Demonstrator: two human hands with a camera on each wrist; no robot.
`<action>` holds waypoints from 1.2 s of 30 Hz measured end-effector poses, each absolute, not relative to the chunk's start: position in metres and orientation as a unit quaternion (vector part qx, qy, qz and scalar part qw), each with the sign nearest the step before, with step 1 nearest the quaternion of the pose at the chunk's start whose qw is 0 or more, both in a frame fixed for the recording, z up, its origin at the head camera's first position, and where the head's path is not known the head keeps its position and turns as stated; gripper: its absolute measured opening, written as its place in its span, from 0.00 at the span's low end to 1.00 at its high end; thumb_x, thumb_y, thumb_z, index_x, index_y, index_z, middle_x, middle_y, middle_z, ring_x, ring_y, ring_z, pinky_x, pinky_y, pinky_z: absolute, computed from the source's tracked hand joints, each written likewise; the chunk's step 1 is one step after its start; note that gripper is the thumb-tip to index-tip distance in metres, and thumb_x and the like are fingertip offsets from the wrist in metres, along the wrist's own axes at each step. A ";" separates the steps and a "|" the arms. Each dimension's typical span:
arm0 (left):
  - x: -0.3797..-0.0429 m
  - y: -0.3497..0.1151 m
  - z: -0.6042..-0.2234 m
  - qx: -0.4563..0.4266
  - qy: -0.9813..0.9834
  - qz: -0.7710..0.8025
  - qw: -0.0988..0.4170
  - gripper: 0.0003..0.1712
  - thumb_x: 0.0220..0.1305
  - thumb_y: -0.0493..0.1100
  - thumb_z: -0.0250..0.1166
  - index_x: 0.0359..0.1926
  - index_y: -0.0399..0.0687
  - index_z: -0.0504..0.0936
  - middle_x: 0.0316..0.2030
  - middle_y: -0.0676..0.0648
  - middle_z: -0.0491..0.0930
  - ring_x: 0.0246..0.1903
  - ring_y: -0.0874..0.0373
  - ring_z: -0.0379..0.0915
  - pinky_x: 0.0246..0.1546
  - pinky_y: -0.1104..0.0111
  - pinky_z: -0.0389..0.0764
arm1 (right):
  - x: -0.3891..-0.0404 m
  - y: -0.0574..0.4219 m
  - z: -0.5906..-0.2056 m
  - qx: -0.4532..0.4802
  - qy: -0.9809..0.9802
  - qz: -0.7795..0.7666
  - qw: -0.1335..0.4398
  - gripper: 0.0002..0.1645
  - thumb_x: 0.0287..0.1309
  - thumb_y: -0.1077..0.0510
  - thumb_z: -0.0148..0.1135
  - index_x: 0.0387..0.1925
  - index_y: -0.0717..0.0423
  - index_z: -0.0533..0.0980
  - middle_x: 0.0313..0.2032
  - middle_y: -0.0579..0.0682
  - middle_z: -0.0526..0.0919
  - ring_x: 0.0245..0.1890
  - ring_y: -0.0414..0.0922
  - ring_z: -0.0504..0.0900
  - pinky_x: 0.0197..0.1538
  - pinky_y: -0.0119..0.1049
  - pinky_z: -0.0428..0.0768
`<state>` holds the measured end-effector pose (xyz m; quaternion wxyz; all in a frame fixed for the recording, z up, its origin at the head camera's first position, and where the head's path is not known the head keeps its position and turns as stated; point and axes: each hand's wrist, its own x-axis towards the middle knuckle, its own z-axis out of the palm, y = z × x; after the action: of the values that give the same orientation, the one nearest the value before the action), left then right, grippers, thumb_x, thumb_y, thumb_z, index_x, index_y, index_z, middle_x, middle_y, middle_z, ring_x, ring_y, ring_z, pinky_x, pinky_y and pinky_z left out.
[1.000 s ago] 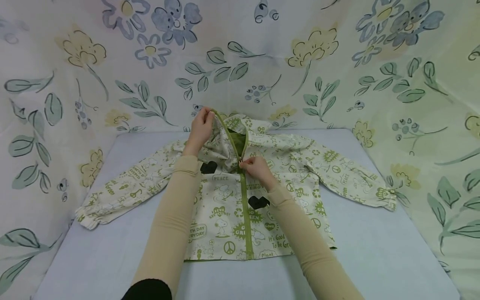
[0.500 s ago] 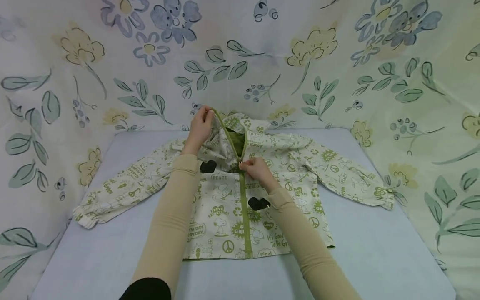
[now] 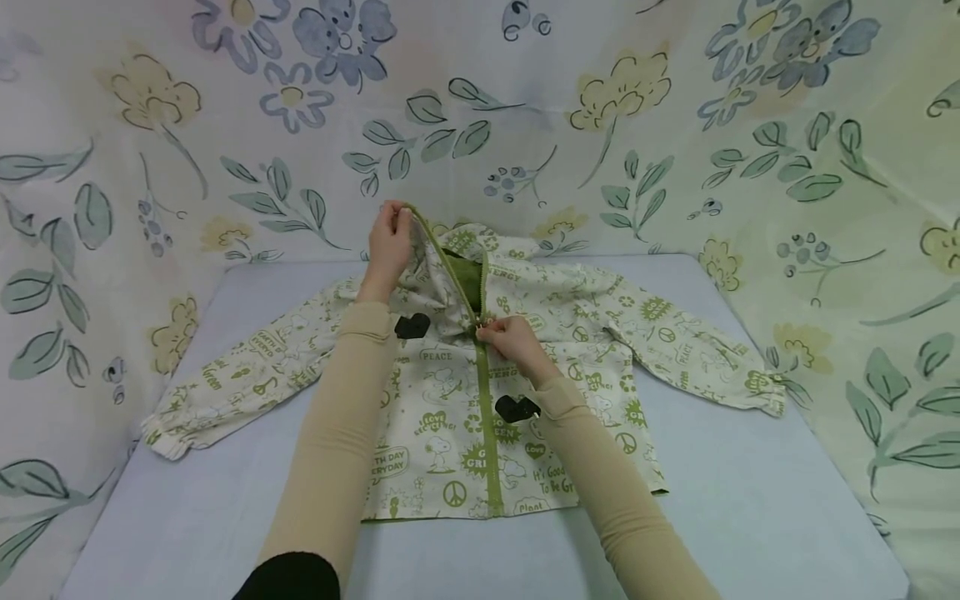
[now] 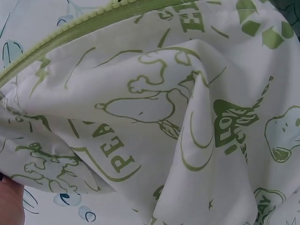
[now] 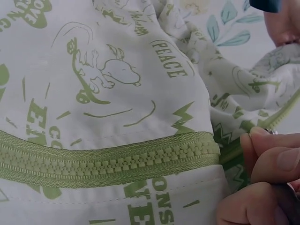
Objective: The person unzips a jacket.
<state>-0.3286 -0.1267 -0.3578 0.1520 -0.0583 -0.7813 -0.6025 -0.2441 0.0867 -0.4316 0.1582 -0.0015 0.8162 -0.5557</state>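
Observation:
A white hooded jacket [image 3: 438, 392] with green cartoon and lettering prints lies front up, both sleeves spread. Its green zipper [image 5: 112, 161] is joined below the slider and parted in a V above it, baring the green lining [image 3: 467, 279]. My left hand [image 3: 388, 248] pinches the top of the left zipper edge and holds it raised; in the left wrist view only a bit of that hand [image 4: 10, 202] shows at the lower left. At the base of the V, my right hand [image 3: 513, 340] pinches the zipper pull [image 5: 271, 131] between thumb and finger.
The jacket rests on a table with a pale cloth [image 3: 750, 500]. Flower-printed fabric [image 3: 525, 125] hangs behind and along both sides. The hood [image 3: 487, 240] lies at the table's far edge.
My left hand has drawn the zipper edge slightly up and to the left, widening the opening. My right hand keeps its pinch at nearly the same spot.

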 end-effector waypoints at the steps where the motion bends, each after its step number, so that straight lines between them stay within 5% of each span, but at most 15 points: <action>1: -0.328 -0.127 -0.358 -0.056 -0.782 -0.602 0.155 0.15 0.73 0.50 0.43 0.47 0.46 0.68 0.27 0.50 0.60 0.22 0.59 0.52 0.26 0.68 0.57 | -0.244 0.087 -0.431 -0.001 0.816 -0.555 0.161 0.15 0.61 0.55 0.60 0.30 0.65 0.79 0.12 0.47 0.65 0.12 0.40 0.56 0.19 0.35 0.61; 6: -0.329 -0.128 -0.364 -0.052 -0.803 -0.572 0.159 0.14 0.74 0.47 0.42 0.48 0.43 0.67 0.31 0.46 0.64 0.26 0.55 0.57 0.29 0.66 0.60 | -0.242 0.088 -0.428 -0.001 0.816 -0.555 0.162 0.15 0.61 0.55 0.59 0.26 0.64 0.78 0.12 0.47 0.65 0.12 0.40 0.55 0.20 0.36 0.61; 9: -0.327 -0.128 -0.369 -0.059 -0.821 -0.542 0.169 0.15 0.74 0.41 0.41 0.55 0.41 0.65 0.45 0.43 0.68 0.39 0.52 0.64 0.39 0.65 0.66 | -0.242 0.087 -0.429 -0.006 0.816 -0.554 0.163 0.20 0.61 0.56 0.59 0.15 0.58 0.71 0.10 0.47 0.60 0.11 0.41 0.53 0.20 0.36 0.59; 13: -0.315 -0.116 -0.368 -0.140 -0.853 -0.453 0.218 0.19 0.69 0.32 0.42 0.60 0.38 0.65 0.58 0.40 0.63 0.54 0.49 0.60 0.52 0.62 0.66 | -0.243 0.087 -0.434 -0.014 0.818 -0.550 0.168 0.27 0.62 0.55 0.59 0.09 0.52 0.62 0.09 0.47 0.57 0.11 0.41 0.51 0.19 0.35 0.59; 16: -0.304 -0.104 -0.368 -0.264 -0.876 -0.338 0.220 0.14 0.67 0.32 0.48 0.50 0.38 0.75 0.51 0.41 0.69 0.50 0.49 0.64 0.50 0.62 0.68 | -0.245 0.087 -0.437 -0.019 0.819 -0.549 0.164 0.27 0.62 0.55 0.59 0.09 0.51 0.62 0.09 0.47 0.57 0.10 0.41 0.51 0.18 0.35 0.58; 21: -0.292 -0.094 -0.377 -0.411 -0.888 -0.185 0.093 0.06 0.62 0.36 0.60 0.39 0.42 0.82 0.42 0.46 0.75 0.45 0.52 0.68 0.47 0.65 0.71 | -0.247 0.086 -0.437 -0.022 0.817 -0.554 0.156 0.27 0.62 0.56 0.58 0.09 0.52 0.62 0.09 0.47 0.58 0.10 0.41 0.51 0.17 0.34 0.56; 25: -0.294 -0.091 -0.382 -0.421 -0.899 -0.110 0.052 0.06 0.58 0.38 0.66 0.37 0.42 0.83 0.43 0.45 0.76 0.46 0.52 0.68 0.50 0.65 0.70 | -0.247 0.086 -0.435 -0.020 0.812 -0.560 0.162 0.26 0.62 0.56 0.58 0.10 0.52 0.62 0.09 0.47 0.58 0.10 0.40 0.51 0.17 0.34 0.57; 36: -0.302 -0.089 -0.377 -0.379 -0.917 -0.114 0.040 0.02 0.57 0.39 0.67 0.32 0.45 0.83 0.35 0.49 0.75 0.39 0.55 0.68 0.41 0.68 0.73 | -0.249 0.085 -0.432 -0.021 0.813 -0.565 0.141 0.26 0.62 0.56 0.58 0.11 0.53 0.62 0.10 0.47 0.58 0.11 0.41 0.51 0.17 0.35 0.56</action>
<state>-0.3020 -0.0893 -0.3770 0.0404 -0.3788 -0.9175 -0.1143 -0.2489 0.0853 -0.4318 0.1411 -0.0213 0.8125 -0.5652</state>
